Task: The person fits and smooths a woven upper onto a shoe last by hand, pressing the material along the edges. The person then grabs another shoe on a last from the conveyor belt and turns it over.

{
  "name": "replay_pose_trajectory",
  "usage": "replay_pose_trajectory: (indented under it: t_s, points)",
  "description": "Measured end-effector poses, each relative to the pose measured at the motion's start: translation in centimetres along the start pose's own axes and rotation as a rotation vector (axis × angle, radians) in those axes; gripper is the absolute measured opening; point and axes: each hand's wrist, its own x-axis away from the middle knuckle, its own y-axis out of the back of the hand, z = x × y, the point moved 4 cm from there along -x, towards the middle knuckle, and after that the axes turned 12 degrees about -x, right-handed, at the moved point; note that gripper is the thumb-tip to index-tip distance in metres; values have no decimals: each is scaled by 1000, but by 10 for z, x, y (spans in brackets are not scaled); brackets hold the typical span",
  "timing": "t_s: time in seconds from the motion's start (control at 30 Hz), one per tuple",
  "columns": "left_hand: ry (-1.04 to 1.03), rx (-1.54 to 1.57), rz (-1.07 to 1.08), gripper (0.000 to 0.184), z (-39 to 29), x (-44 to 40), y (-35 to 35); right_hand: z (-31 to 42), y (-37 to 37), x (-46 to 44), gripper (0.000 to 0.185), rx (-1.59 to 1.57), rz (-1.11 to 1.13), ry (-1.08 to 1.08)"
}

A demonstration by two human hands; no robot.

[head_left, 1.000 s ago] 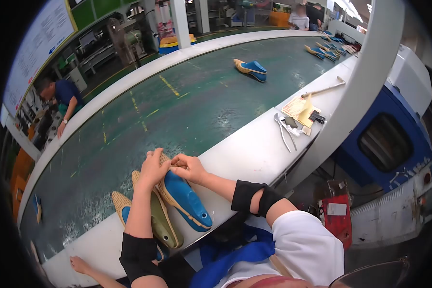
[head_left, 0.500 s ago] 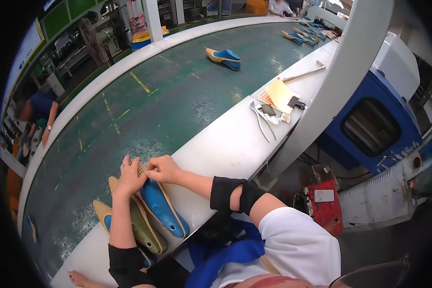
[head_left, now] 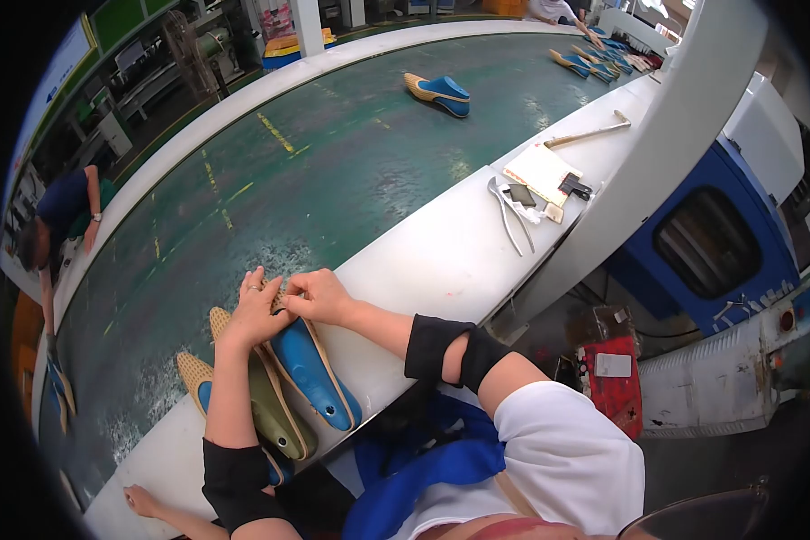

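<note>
A blue shoe last [head_left: 313,367] with a tan perforated upper lies on the white ledge [head_left: 405,310], toe away from me. My left hand [head_left: 256,313] lies over the toe end of this upper, fingers stretched out, a ring on one finger. Beside it my right hand [head_left: 318,296] pinches at the upper's edge; what is between its fingertips is too small to make out. Left of the blue last lies a green last [head_left: 274,409] with a tan upper, partly under my left forearm. Another tan upper [head_left: 194,373] on a blue last is mostly hidden behind that arm.
Pliers [head_left: 511,216], a hammer [head_left: 589,133] and a black clip [head_left: 574,186] with papers lie on the ledge at right. A shoe [head_left: 439,94] lies on the green belt [head_left: 333,171]. A white post [head_left: 666,162] rises at right. A co-worker [head_left: 63,207] leans in at far left.
The view has shifted. My hands remain at the blue last's toe, my left fingers now flatter over it. The co-worker at left has reached down to a shoe on the belt.
</note>
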Motion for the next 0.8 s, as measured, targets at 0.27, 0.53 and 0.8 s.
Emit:
replay_pose_trajectory:
  t_s: [0.27, 0.53, 0.8]
  points:
    - [-4, -1, -2, 59, -2, -2, 0, -3, 3, 1, 17, 54, -29, 83]
    - [-17, -23, -9, 57, -1, -3, 1, -4, 3, 0, 16, 49, -19, 57]
    - [-35, -47, -24, 57, 0, -6, -2, -7, 4, 0, 16, 63, -22, 71]
